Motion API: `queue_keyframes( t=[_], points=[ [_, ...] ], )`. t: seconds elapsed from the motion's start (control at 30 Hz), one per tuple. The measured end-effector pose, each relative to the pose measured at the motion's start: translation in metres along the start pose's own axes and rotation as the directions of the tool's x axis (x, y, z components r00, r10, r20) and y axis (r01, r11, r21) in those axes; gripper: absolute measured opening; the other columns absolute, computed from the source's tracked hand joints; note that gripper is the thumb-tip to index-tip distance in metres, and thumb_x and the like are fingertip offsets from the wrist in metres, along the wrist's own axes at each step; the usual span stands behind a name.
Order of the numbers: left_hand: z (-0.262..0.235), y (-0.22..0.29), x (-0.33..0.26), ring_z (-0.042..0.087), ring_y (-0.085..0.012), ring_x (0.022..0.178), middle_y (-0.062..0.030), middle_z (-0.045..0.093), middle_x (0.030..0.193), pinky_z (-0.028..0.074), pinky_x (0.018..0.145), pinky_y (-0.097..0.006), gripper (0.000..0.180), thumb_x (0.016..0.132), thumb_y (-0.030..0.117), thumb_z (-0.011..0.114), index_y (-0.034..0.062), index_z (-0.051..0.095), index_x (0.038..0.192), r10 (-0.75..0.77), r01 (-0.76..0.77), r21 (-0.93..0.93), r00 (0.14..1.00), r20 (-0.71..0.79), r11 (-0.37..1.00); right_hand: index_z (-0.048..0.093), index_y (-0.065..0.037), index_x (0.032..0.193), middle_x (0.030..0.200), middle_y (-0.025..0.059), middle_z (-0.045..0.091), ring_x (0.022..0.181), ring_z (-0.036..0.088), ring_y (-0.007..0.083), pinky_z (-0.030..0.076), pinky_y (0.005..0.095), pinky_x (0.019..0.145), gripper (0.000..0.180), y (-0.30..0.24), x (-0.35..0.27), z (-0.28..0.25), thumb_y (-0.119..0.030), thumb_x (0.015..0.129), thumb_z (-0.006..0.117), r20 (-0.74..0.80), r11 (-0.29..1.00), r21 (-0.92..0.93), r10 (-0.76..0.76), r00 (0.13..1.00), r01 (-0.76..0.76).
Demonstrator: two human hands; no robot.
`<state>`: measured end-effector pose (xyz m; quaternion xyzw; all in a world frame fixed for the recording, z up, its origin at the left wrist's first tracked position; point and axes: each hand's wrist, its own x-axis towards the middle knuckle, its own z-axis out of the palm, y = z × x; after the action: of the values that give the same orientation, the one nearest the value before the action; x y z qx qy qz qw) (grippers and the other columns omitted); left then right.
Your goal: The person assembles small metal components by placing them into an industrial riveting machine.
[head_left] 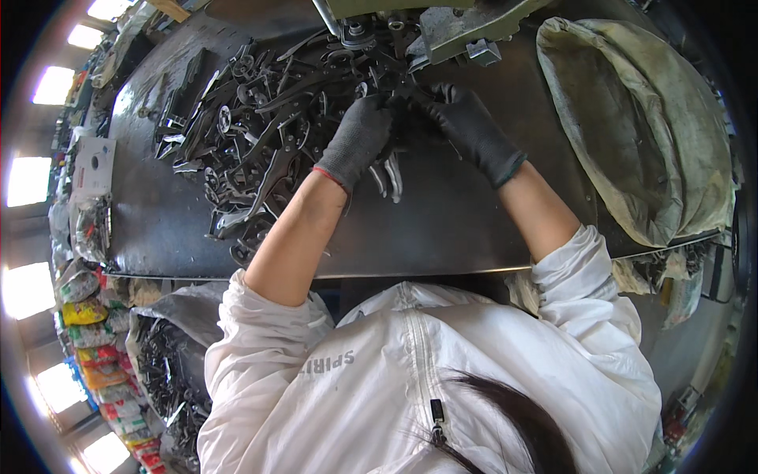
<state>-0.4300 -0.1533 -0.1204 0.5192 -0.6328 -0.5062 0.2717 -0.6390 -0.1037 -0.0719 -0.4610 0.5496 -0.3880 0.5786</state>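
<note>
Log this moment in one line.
Gray-gloved left hand: beside jumbled dark metal parts | gray-gloved right hand: near green metal machine | grips: unclear | far right: gray-green fabric sack, mouth open

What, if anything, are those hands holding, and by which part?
The left hand and right hand are at dark metal parts, but any grip is too shadowed to tell.

Dark, smooth desk (450, 229)
Loose metal parts (257, 130) heap left of the gloved fingers (446, 114); an open sack (683, 103) lies to their right.
</note>
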Motion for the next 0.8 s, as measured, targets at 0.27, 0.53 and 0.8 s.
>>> queue_keyframes(
  t=[0.27, 0.53, 0.8],
  points=[
    [-0.019, 0.001, -0.023, 0.07, -0.039, 0.096, -0.0199, 0.069, 0.102, 0.057, 0.08, -0.045, 0.022, 0.091, 0.006, 0.062, 0.0017, 0.071, 0.11, 0.097, -0.104, 0.131, 0.994, 0.056, 0.986, 0.069, -0.002, 0.121, 0.098, 0.0054, 0.074, 0.084, 0.072, 0.0123, 0.065, 0.03, 0.071, 0.034, 0.009, -0.001, 0.003, -0.027, 0.099, 0.075, -0.05, 1.0, 0.031, 0.005, 0.999, -0.004],
    [-0.018, 0.013, -0.028, 0.072, -0.0363, 0.088, -0.019, 0.071, 0.098, 0.059, 0.077, -0.044, 0.019, 0.096, 0.011, 0.06, 0.0014, 0.069, 0.11, 0.189, -0.188, 0.2, 0.982, 0.015, 0.961, 0.067, 0.0, 0.129, 0.1, 0.0038, 0.074, 0.081, 0.067, 0.0078, 0.058, 0.0284, 0.069, 0.034, -0.014, -0.016, 0.011, -0.019, 0.101, 0.071, -0.08, 0.992, -0.103, -0.081, 0.994, 0.073],
    [-0.016, 0.008, -0.02, 0.073, -0.0267, 0.078, -0.018, 0.072, 0.086, 0.058, 0.068, -0.042, 0.031, 0.106, 0.02, 0.051, -0.004, 0.069, 0.115, -0.031, 0.029, -0.122, 0.999, -0.016, 0.992, 0.071, 0.0, 0.123, 0.095, 0.0005, 0.073, 0.082, 0.065, 0.0071, 0.055, 0.029, 0.067, 0.03, 0.013, -0.014, 0.004, -0.021, 0.103, 0.068, -0.038, 0.999, -0.018, -0.051, 0.998, 0.05]
  ],
)
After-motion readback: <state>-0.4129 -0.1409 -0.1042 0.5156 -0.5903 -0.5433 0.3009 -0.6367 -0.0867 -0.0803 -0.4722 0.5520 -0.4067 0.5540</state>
